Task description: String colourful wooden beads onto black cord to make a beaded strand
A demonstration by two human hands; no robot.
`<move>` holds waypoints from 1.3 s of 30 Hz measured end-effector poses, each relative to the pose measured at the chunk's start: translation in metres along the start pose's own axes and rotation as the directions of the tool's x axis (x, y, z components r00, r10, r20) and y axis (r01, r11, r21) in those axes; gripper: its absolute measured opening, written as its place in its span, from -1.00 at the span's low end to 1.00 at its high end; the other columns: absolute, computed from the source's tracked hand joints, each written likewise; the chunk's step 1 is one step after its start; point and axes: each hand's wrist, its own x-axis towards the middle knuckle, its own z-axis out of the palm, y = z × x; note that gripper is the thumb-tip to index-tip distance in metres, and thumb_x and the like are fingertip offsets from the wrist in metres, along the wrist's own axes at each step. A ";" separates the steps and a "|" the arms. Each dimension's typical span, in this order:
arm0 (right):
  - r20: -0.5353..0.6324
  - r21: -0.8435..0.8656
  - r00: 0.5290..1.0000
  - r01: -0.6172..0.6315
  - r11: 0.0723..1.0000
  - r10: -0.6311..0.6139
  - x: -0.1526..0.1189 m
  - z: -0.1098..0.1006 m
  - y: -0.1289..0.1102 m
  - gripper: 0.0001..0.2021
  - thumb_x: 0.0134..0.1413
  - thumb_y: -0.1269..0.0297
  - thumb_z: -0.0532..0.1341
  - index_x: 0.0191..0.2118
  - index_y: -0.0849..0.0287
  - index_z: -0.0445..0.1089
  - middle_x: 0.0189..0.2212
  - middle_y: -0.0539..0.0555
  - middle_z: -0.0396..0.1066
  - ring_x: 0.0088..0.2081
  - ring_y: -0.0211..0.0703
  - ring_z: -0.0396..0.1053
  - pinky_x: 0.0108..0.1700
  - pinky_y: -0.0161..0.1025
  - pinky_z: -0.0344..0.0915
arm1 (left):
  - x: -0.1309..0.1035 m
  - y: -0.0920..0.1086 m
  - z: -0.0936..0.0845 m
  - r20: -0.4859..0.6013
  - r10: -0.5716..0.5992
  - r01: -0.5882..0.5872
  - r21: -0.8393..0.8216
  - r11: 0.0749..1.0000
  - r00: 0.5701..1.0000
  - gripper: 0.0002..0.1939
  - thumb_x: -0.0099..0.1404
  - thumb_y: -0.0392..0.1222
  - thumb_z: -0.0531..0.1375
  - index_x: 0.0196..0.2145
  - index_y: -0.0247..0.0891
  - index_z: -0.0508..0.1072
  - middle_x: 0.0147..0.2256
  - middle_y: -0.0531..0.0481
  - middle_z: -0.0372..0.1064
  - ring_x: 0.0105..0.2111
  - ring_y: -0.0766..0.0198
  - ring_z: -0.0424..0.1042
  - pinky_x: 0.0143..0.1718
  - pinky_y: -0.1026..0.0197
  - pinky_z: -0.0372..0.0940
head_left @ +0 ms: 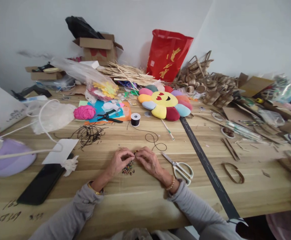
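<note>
My left hand [120,160] and my right hand [149,160] meet fingertip to fingertip just above the table. Both are closed in a pinch on a thin beaded cord [135,152], of which only a small dark and yellowish bit shows between the fingers. Under and beside the left fingers lies a small heap of dark multicoloured round beads [128,169]. White-handled scissors [179,166] rest by my right wrist, blades pointing away. Beyond the hands stands a spool of black cord [135,120], its loose end [155,140] looping over the wood.
Tangled black cord pieces [90,134], pliers [109,117] and pink yarn [84,112] lie at the left. A black phone [41,183] sits partly under white paper [60,150]. A flower cushion [165,102] is at the back; a dark strip [207,163] crosses the table at right.
</note>
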 end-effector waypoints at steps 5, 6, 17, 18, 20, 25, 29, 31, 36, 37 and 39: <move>-0.051 0.028 0.997 -0.064 0.998 0.066 0.000 -0.003 0.001 -0.89 0.25 0.29 0.14 -0.29 0.14 0.39 -0.36 0.06 0.36 -0.31 -0.20 0.34 -0.26 -0.25 0.33 | -0.010 0.001 -0.006 0.045 0.127 -0.133 0.149 0.980 0.991 -0.87 0.17 -0.27 0.26 -0.27 -0.24 0.51 -0.31 -0.06 0.46 -0.25 0.16 0.40 -0.11 0.11 0.26; -0.060 0.033 0.996 -0.070 0.997 0.072 0.001 -0.004 0.002 -0.89 0.24 0.29 0.15 -0.30 0.14 0.38 -0.37 0.06 0.36 -0.33 -0.21 0.34 -0.28 -0.26 0.33 | -0.014 0.002 -0.007 0.083 0.178 -0.190 0.176 0.966 0.981 -0.91 0.17 -0.28 0.27 -0.32 -0.24 0.52 -0.30 -0.07 0.45 -0.23 0.15 0.38 -0.09 0.10 0.25; -0.074 0.004 0.994 -0.079 0.997 0.079 0.002 -0.004 0.004 -0.89 0.25 0.29 0.14 -0.29 0.15 0.38 -0.40 0.07 0.38 -0.34 -0.19 0.35 -0.29 -0.25 0.34 | -0.034 0.010 -0.006 0.315 0.302 -0.393 0.284 0.875 0.900 -0.87 0.23 -0.41 0.21 -0.41 -0.25 0.51 -0.23 -0.13 0.32 -0.05 0.08 0.26 -0.07 0.08 0.28; -0.081 0.004 0.994 -0.077 0.997 0.077 0.002 -0.005 0.004 -0.89 0.24 0.30 0.14 -0.29 0.15 0.38 -0.40 0.07 0.38 -0.34 -0.20 0.35 -0.29 -0.25 0.33 | -0.032 0.010 -0.005 0.324 0.309 -0.404 0.287 0.868 0.894 -0.88 0.24 -0.41 0.20 -0.40 -0.26 0.51 -0.22 -0.14 0.32 -0.06 0.08 0.26 -0.07 0.08 0.28; -0.088 0.006 0.994 -0.071 0.997 0.071 0.003 -0.005 0.004 -0.90 0.24 0.31 0.14 -0.29 0.15 0.38 -0.40 0.07 0.38 -0.35 -0.20 0.35 -0.31 -0.26 0.33 | -0.029 0.008 -0.005 0.345 0.321 -0.425 0.290 0.857 0.882 -0.88 0.26 -0.39 0.19 -0.39 -0.27 0.51 -0.22 -0.15 0.32 -0.06 0.08 0.26 -0.08 0.09 0.29; -0.079 0.008 0.995 -0.063 0.998 0.064 0.004 -0.006 0.004 -0.90 0.25 0.32 0.13 -0.28 0.15 0.37 -0.39 0.07 0.38 -0.34 -0.20 0.34 -0.29 -0.26 0.32 | -0.024 0.002 -0.003 0.368 0.313 -0.434 0.315 0.844 0.876 -0.85 0.30 -0.38 0.15 -0.36 -0.26 0.52 -0.23 -0.14 0.31 -0.10 0.11 0.26 -0.10 0.10 0.30; -0.045 0.005 0.996 -0.074 0.997 0.075 0.002 -0.005 0.005 -0.88 0.26 0.32 0.13 -0.29 0.15 0.38 -0.39 0.06 0.37 -0.34 -0.21 0.34 -0.28 -0.25 0.33 | -0.022 -0.002 -0.002 0.358 0.297 -0.420 0.338 0.842 0.885 -0.83 0.31 -0.36 0.14 -0.34 -0.24 0.52 -0.23 -0.13 0.32 -0.10 0.12 0.27 -0.10 0.10 0.29; -0.030 0.005 0.996 -0.081 0.997 0.081 0.001 -0.005 0.007 -0.89 0.26 0.32 0.13 -0.29 0.14 0.38 -0.38 0.07 0.37 -0.32 -0.20 0.35 -0.26 -0.25 0.33 | -0.021 -0.003 -0.001 0.352 0.295 -0.415 0.339 0.844 0.888 -0.84 0.32 -0.36 0.14 -0.34 -0.25 0.52 -0.24 -0.12 0.33 -0.11 0.13 0.28 -0.10 0.10 0.29; -0.012 0.000 0.996 -0.087 0.996 0.087 -0.001 -0.003 0.010 -0.90 0.26 0.32 0.13 -0.26 0.14 0.38 -0.37 0.08 0.38 -0.31 -0.19 0.35 -0.24 -0.23 0.33 | -0.022 -0.001 -0.001 0.339 0.299 -0.412 0.338 0.846 0.892 -0.85 0.31 -0.36 0.15 -0.35 -0.27 0.51 -0.25 -0.13 0.32 -0.11 0.13 0.28 -0.09 0.11 0.30; -0.010 -0.004 0.996 -0.086 0.996 0.086 -0.001 -0.003 0.010 -0.90 0.26 0.32 0.12 -0.27 0.14 0.38 -0.37 0.07 0.38 -0.31 -0.19 0.35 -0.24 -0.23 0.33 | -0.022 0.000 -0.001 0.345 0.301 -0.418 0.344 0.841 0.889 -0.86 0.31 -0.36 0.15 -0.35 -0.27 0.51 -0.25 -0.12 0.32 -0.10 0.12 0.27 -0.08 0.11 0.30; -0.011 -0.012 0.997 -0.082 0.997 0.081 0.000 -0.003 0.009 -0.89 0.27 0.31 0.12 -0.27 0.14 0.37 -0.38 0.07 0.38 -0.32 -0.19 0.34 -0.25 -0.23 0.33 | -0.023 0.001 -0.001 0.365 0.307 -0.438 0.362 0.823 0.879 -0.88 0.31 -0.34 0.16 -0.35 -0.27 0.51 -0.25 -0.11 0.32 -0.08 0.11 0.26 -0.07 0.10 0.30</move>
